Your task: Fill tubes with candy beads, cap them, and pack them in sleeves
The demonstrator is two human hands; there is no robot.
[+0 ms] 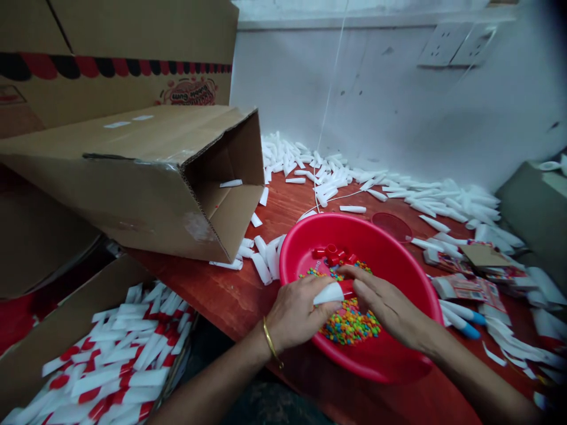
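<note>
I'm seeing a pale wall (390,106) rising behind a reddish wooden table (283,198), its surface marked with a few dark scuffs. A socket panel (456,45) is sitting high on the right, just under a ledge (372,16). A thin cord (332,82) is hanging down the wall, and cool, dim light is falling across everything.

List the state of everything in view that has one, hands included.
Left hand: closed around white tube.
Right hand: open, at tube's red end.
White tube: red at one end.
Red basin: upright, loose candies inside.
Upper carton: on its side, open.
Lower carton: open, holding red-and-white tubes.
</note>
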